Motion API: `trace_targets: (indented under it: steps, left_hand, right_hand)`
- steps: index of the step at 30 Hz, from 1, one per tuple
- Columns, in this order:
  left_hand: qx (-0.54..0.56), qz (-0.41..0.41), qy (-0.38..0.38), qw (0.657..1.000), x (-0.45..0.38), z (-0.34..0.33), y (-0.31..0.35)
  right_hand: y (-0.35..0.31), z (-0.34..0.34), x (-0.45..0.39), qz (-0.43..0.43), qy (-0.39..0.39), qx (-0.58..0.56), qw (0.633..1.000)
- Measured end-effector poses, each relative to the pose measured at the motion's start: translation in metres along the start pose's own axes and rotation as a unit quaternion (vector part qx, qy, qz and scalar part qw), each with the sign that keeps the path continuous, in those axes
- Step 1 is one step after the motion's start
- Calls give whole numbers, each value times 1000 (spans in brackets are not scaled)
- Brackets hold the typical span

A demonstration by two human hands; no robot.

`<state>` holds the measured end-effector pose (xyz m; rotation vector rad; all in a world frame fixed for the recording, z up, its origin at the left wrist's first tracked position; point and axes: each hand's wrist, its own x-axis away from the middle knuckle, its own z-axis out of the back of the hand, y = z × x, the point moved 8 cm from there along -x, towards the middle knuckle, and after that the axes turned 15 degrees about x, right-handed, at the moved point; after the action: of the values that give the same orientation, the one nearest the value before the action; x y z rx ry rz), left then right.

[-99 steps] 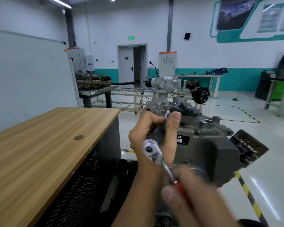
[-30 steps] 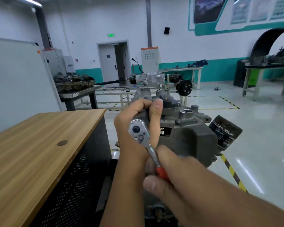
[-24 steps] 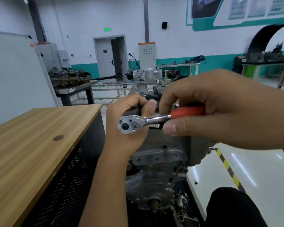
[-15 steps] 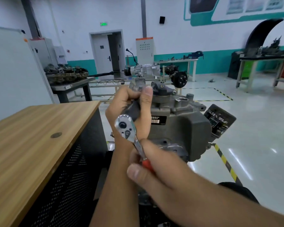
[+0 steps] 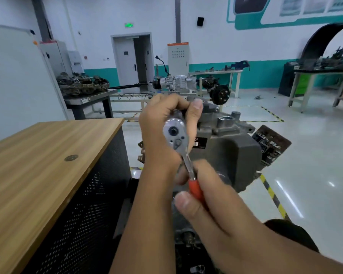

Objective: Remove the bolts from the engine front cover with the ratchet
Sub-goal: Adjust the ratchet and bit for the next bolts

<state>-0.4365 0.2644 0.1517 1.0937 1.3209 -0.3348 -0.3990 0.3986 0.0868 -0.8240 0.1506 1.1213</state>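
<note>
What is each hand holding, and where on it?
Both hold the ratchet: the right hand grips its red handle, and the left hand wraps behind its round head against the engine.

A chrome ratchet with a round head and red handle [image 5: 178,143] stands before the grey cast-metal engine [image 5: 232,147], its head blurred and its handle slanting down to the near right. The left hand [image 5: 162,131] curls round behind the ratchet's head, thumb up along its right side. The right hand [image 5: 212,200] grips the red handle, thumb laid across it. A wooden-topped black perforated cabinet [image 5: 48,167] stands to the left. Far off are a grey door [image 5: 133,60] and metal workbenches [image 5: 216,73].
</note>
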Motion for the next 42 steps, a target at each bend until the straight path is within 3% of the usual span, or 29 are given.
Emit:
trace_targets:
  steps: [4, 8, 11, 16, 18, 21, 25, 26, 30, 33, 37, 39, 42]
  left_hand:
    - [52, 34, 54, 997, 1, 3, -1]
    - [62, -113, 107, 986, 27, 18, 36]
    - [57, -125, 136, 981, 41, 22, 34]
    - [68, -99, 92, 989, 53, 29, 25]
    - [82, -65, 128, 986, 52, 36, 19]
    - [84, -39, 195, 977, 45, 39, 19]
    - [34, -41, 163, 985, 33, 28, 27]
    - [42, -38, 148, 987, 32, 30, 25]
    - [-5, -56, 28, 998, 32, 24, 30]
    - [16, -13, 97, 995, 24, 32, 26]
    - [55, 9, 168, 984, 29, 28, 18]
    - [68, 13, 167, 984, 34, 26, 11]
    - [56, 8, 81, 995, 32, 24, 7]
  right_hand:
    - [-4, 30, -15, 16, 59, 17, 998]
    - [-7, 42, -19, 43, 42, 111, 992]
    - [-9, 40, -24, 38, -9, 171, 985]
    - [-53, 108, -41, 97, 73, 346, 930]
    - [-55, 90, -37, 93, 66, 409, 906]
    - [-40, 29, -18, 29, 5, 363, 931]
    - [-17, 18, -5, 26, -8, 207, 978]
    - [-17, 33, -13, 38, -15, 215, 976]
    - [-45, 109, -32, 61, 87, 270, 957]
    - [-38, 80, -26, 28, 62, 295, 953]
    - [-13, -2, 1, -3, -56, 241, 969]
    - [-11, 17, -8, 39, -52, 241, 968]
    - [-31, 88, -28, 54, 57, 280, 957]
